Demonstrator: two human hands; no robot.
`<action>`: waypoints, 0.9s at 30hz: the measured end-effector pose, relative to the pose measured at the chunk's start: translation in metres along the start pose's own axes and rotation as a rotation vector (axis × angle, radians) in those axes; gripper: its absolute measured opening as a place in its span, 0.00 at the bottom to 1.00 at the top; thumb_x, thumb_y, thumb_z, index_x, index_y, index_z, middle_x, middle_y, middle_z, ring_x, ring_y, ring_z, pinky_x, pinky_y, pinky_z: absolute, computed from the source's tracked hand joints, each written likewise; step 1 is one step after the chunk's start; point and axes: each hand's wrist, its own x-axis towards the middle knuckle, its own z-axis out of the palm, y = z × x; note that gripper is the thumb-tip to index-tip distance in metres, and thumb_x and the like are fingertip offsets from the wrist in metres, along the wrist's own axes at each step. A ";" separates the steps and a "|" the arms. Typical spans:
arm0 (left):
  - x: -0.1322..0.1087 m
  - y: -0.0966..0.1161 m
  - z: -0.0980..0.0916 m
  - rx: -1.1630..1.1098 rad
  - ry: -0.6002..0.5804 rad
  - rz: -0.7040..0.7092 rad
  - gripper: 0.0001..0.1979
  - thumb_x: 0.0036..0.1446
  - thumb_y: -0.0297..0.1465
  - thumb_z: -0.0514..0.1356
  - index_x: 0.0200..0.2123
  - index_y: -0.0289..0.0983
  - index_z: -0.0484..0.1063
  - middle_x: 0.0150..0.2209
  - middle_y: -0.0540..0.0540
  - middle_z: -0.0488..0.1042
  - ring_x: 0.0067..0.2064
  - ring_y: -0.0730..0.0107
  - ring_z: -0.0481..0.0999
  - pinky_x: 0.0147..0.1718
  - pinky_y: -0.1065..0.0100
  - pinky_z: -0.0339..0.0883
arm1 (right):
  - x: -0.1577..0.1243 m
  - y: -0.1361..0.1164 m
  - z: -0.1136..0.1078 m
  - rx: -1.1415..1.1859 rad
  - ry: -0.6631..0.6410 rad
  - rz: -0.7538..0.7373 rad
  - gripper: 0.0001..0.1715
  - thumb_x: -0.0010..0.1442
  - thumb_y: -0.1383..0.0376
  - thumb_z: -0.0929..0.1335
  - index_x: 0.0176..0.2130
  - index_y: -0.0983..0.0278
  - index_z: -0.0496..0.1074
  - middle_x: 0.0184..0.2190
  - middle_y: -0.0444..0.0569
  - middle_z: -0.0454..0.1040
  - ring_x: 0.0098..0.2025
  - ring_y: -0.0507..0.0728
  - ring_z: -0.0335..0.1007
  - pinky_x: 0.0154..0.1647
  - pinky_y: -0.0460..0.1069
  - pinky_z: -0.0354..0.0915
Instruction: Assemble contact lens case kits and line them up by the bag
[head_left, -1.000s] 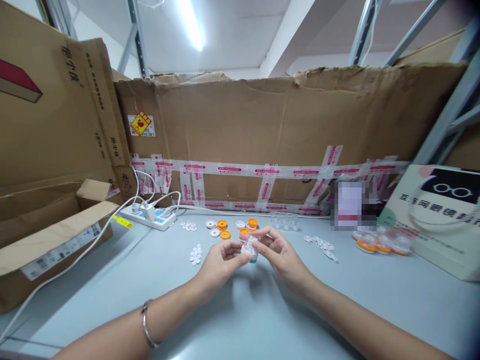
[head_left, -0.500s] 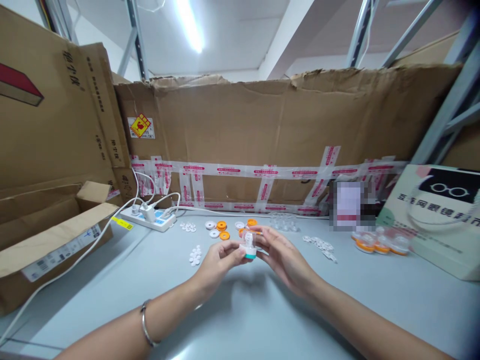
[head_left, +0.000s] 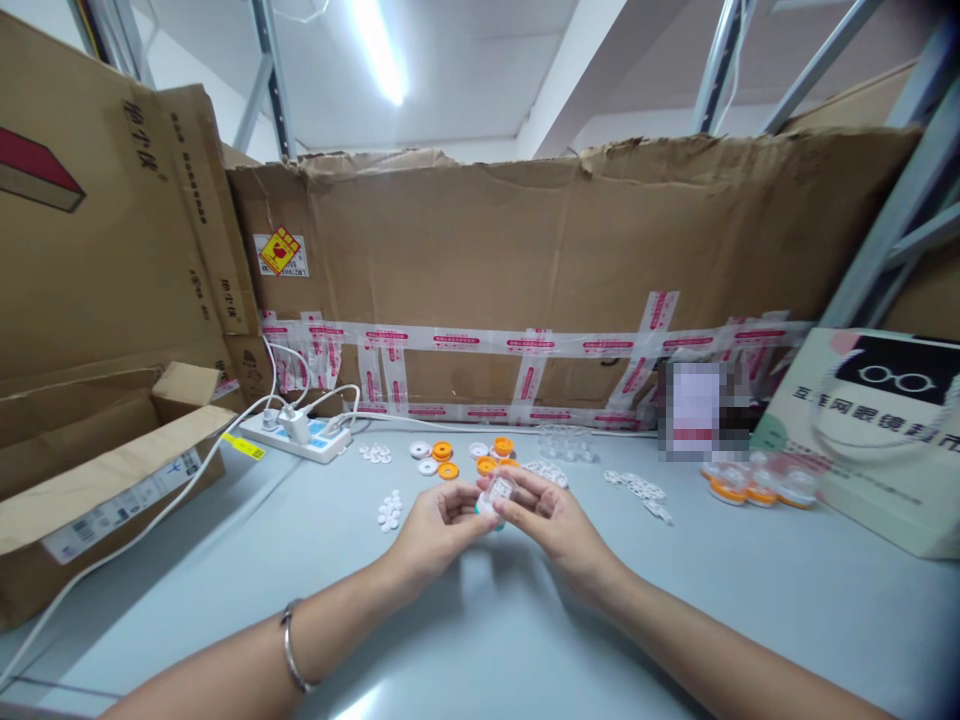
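Observation:
A small device (head_left: 496, 494) with a clear cap and a white and green base is held between both hands above the table. My left hand (head_left: 442, 520) pinches its base from the left. The fingers and thumb of my right hand (head_left: 551, 515) are closed round the clear upper part, which tilts. Behind the hands lie orange rings (head_left: 442, 451) and white rings (head_left: 421, 450). Small white discs (head_left: 390, 510) sit to the left, and flat white pieces (head_left: 637, 489) lie to the right.
Clear caps (head_left: 566, 442) stand at the back. Assembled orange and clear pieces (head_left: 731, 485) are at the right, beside a paper bag (head_left: 870, 430). A power strip (head_left: 300, 436) and an open carton (head_left: 112, 480) occupy the left. Large cardboard (head_left: 480, 250) walls the table's back.
The device has tilted and turned in the hands. My right hand has moved lower and slightly left, its thumb now on the front, and white pieces behind it have come into view.

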 end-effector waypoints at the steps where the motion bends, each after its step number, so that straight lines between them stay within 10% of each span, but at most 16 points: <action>1: 0.001 -0.002 0.000 0.008 -0.001 -0.009 0.20 0.41 0.38 0.67 0.35 0.31 0.72 0.36 0.40 0.76 0.39 0.61 0.74 0.40 0.65 0.64 | -0.001 0.001 0.000 -0.010 0.006 0.002 0.22 0.42 0.56 0.74 0.38 0.62 0.71 0.38 0.51 0.76 0.45 0.61 0.70 0.50 0.57 0.60; 9: 0.004 -0.010 0.001 -0.050 0.087 -0.071 0.30 0.37 0.35 0.69 0.46 0.38 0.66 0.56 0.38 0.61 0.49 0.56 0.69 0.45 0.61 0.64 | 0.013 -0.012 -0.020 -0.328 0.019 -0.034 0.24 0.43 0.54 0.71 0.39 0.62 0.68 0.40 0.51 0.74 0.42 0.60 0.71 0.45 0.55 0.65; 19: 0.000 0.000 -0.001 0.126 0.099 -0.016 0.14 0.46 0.37 0.63 0.36 0.36 0.70 0.50 0.40 0.66 0.48 0.58 0.69 0.43 0.62 0.65 | 0.047 -0.045 -0.209 -1.372 0.640 -0.031 0.18 0.45 0.63 0.67 0.39 0.64 0.69 0.32 0.56 0.75 0.35 0.64 0.72 0.32 0.54 0.63; 27: 0.001 -0.002 -0.004 0.220 0.101 0.012 0.11 0.49 0.35 0.60 0.36 0.36 0.71 0.46 0.42 0.69 0.46 0.61 0.70 0.44 0.63 0.64 | 0.033 -0.034 -0.250 -1.684 0.651 0.193 0.15 0.46 0.62 0.66 0.36 0.65 0.74 0.32 0.66 0.75 0.37 0.70 0.69 0.33 0.57 0.52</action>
